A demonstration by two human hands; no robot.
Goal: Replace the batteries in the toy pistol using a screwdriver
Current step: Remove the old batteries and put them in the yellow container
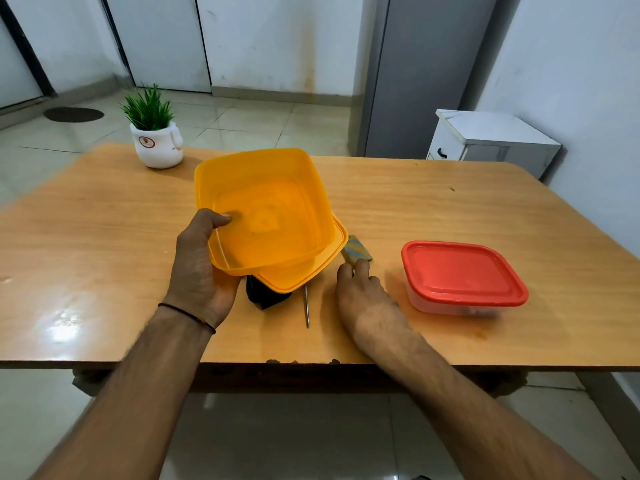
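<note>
A black object (265, 297), too covered to identify, lies under the near corner of a tilted yellow box (249, 154) and the yellow lid (304, 276) beneath it. A screwdriver (307, 308) shows only its thin metal shaft, just right of the black object, below the box's near edge. The left hand (199, 271) grips the box's left rim, thumb hooked inside and fingers curled underneath, with a dark thread around the wrist. The right hand (363, 296), palm down to the right of the box, pinches the near end of a grey-and-yellow pack (356, 250) between thumb and forefinger. Further right of the box sits a red-lidded tub (460, 271). All rest on a glossy wooden table (104, 220); a potted plant (157, 143) stands behind the box to its left. Beyond are a tiled floor (242, 116) and a white cabinet (491, 140).
</note>
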